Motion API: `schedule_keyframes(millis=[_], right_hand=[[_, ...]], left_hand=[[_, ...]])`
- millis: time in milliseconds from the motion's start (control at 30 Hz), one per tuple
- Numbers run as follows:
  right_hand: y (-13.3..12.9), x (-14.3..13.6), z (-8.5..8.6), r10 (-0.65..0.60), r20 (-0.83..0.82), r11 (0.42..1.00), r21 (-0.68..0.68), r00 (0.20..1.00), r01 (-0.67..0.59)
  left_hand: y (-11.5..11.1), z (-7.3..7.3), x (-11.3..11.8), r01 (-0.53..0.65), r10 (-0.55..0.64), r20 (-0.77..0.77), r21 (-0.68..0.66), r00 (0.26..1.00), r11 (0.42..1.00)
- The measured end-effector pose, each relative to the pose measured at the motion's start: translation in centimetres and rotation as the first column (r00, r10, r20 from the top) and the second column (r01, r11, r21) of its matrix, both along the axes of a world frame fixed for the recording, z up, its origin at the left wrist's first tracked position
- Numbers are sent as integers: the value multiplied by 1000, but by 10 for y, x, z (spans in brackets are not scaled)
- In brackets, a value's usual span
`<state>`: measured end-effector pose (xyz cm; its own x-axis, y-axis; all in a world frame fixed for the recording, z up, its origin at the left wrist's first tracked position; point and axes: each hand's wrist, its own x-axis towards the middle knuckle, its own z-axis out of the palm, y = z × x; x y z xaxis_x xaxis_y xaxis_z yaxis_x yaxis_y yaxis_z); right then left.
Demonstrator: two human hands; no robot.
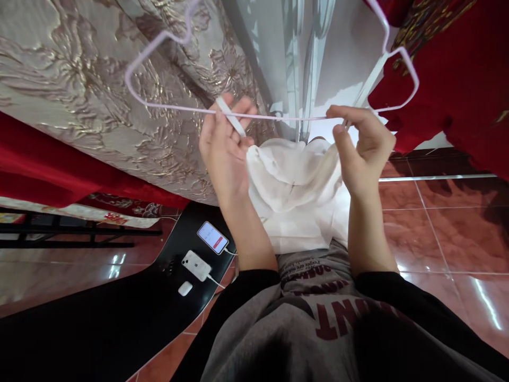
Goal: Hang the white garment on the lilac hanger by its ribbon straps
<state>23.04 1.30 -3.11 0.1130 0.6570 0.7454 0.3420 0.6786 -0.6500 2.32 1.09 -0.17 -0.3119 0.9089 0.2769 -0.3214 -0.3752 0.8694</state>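
Note:
A pale pink hanger point(274, 117) spans the space in front of me, its long bar level and its hook out of the frame above. White straps loop over the bar; one of them point(231, 118) crosses my left hand point(228, 132). That hand is palm up behind the bar, with its fingers loosely spread and blurred. At the bar's right part my right hand point(361, 140) pinches the other strap point(369, 82) between thumb and index finger. The white garment point(294, 180) hangs below, between both wrists.
A black table point(159, 297) at lower left holds two phones point(212, 237) point(196, 265) on white cables and a small white case point(185, 288). A cream embossed curtain point(99, 85) hangs at left, red cloth point(465, 79) at right. Red floor tiles point(457, 228) show.

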Motion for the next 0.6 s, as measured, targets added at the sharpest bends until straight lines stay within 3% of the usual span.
schedule_keyframes(millis=[67, 133, 233, 333, 433, 500, 600], right_hand=[[7, -1, -5, 11, -182, 994, 106, 983, 9], [16, 4, -8, -11, -409, 981, 173, 912, 89], [20, 22, -6, -6, -621, 1000, 16, 784, 21], [7, 40, 11, 50, -527, 951, -235, 848, -202], [-8, 45, 40, 136, -337, 900, -350, 932, -259], [-5, 43, 61, 160, -277, 913, -322, 947, -249], [25, 46, 83, 185, -268, 943, -223, 945, -248]], left_hand=[[-1, 4, 14, -57, 56, 26, 58, 998, 997], [0, 5, 21, -89, 88, 29, 67, 996, 994], [1, 1, 21, -91, 89, 25, 65, 996, 994], [4, -3, 18, -83, 78, 40, 121, 996, 989], [5, -6, 16, -51, 47, 37, 126, 998, 991], [6, -7, 16, -25, 22, 29, 117, 999, 993], [5, -9, 16, -11, 10, 7, 123, 1000, 992]])
